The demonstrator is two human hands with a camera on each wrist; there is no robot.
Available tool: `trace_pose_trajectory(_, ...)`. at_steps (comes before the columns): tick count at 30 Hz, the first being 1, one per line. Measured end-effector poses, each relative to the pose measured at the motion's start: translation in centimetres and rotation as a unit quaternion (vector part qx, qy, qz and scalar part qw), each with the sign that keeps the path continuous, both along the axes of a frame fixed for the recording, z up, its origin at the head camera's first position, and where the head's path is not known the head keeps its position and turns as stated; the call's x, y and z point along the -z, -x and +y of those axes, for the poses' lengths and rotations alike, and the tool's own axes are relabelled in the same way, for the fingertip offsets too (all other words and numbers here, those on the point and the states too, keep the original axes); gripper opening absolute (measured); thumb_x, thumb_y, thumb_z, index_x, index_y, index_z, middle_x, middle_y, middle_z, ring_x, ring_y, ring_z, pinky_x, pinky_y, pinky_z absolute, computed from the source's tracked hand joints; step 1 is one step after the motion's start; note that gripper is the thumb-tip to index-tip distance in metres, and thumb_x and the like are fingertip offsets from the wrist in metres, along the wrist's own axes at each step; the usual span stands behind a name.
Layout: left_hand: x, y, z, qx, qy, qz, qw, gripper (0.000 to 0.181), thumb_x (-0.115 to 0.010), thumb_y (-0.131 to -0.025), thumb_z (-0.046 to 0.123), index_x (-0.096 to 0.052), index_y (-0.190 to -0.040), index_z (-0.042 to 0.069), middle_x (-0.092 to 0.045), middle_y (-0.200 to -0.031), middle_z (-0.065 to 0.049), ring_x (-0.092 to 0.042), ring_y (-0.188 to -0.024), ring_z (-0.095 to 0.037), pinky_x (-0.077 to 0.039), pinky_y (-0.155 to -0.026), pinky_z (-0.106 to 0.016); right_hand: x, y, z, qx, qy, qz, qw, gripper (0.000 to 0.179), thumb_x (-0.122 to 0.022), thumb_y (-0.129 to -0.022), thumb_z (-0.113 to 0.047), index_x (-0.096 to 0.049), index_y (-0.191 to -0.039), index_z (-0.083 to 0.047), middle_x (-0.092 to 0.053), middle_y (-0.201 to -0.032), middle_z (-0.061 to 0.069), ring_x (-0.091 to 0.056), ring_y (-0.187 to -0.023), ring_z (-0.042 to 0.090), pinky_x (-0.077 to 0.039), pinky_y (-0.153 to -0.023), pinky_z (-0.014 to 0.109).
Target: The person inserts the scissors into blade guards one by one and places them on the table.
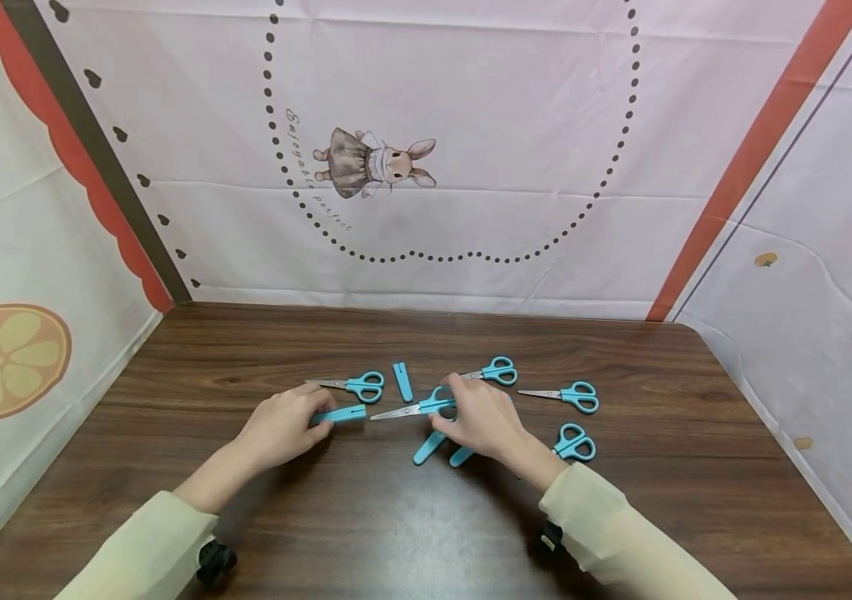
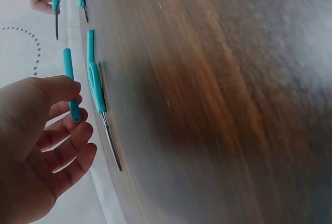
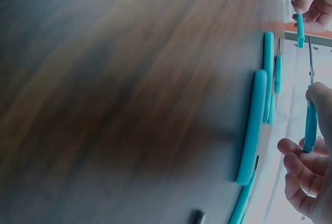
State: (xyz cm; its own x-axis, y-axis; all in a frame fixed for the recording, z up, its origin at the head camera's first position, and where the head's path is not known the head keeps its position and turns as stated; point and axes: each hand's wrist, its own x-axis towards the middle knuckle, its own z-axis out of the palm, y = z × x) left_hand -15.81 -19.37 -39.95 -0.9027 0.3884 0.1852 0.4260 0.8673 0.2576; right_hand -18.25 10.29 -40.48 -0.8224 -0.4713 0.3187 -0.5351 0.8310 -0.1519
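Observation:
My left hand pinches a turquoise scissors cover between thumb and fingers, its end toward the right. With my right hand I grip a pair of scissors by the turquoise handles. Their closed metal blades point left at the cover's end, a small gap apart. In the left wrist view the cover is held above the table. The right wrist view shows the held scissors raised too, handles against my fingers.
Uncovered scissors lie behind my left hand, behind my right hand and to its right, with another pair by the right forearm. One loose cover lies mid-table; two more poke out below my right hand. Printed cloth rises behind the brown table.

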Motion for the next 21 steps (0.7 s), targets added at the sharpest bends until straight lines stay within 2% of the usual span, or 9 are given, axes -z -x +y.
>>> trace_pose_trajectory(8,0.2,0.4,1.0,0.009,-0.002,0.014,0.9999,0.010,-0.070,-0.079,0.018,-0.064,-0.087,0.017,-0.056,-0.083,0.005,-0.043,-0.059,-0.006,-0.036,-0.050,-0.024,0.2,0.1,1.4,0.026,0.002,-0.010,0.9996,0.043,-0.064,-0.080,-0.045,-0.058,-0.108,-0.012,-0.040,-0.058,-0.010,-0.033,-0.041,0.004,-0.026,-0.036,0.021)
trace_pose_trajectory(15,0.3,0.7,1.8,0.024,0.002,0.030,0.9993,0.014,-0.070,-0.079,0.019,-0.066,-0.093,0.017,-0.057,-0.085,0.005,-0.052,-0.067,-0.007,-0.041,-0.052,-0.025,0.3,0.1,2.3,0.049,0.004,-0.026,0.9984,0.048,-0.063,-0.080,-0.045,-0.057,-0.115,-0.013,-0.040,-0.057,-0.009,-0.033,-0.040,0.006,-0.026,-0.035,0.022)
trace_pose_trajectory(21,0.2,1.0,2.7,0.036,0.002,0.045,0.9983,0.014,-0.071,-0.079,0.019,-0.066,-0.092,0.016,-0.056,-0.084,0.005,-0.046,-0.062,-0.004,-0.038,-0.050,-0.021,0.4,0.2,2.9,0.061,0.004,-0.025,0.9978,0.048,-0.061,-0.081,-0.046,-0.057,-0.116,-0.012,-0.044,-0.058,-0.009,-0.035,-0.041,0.006,-0.028,-0.035,0.023)
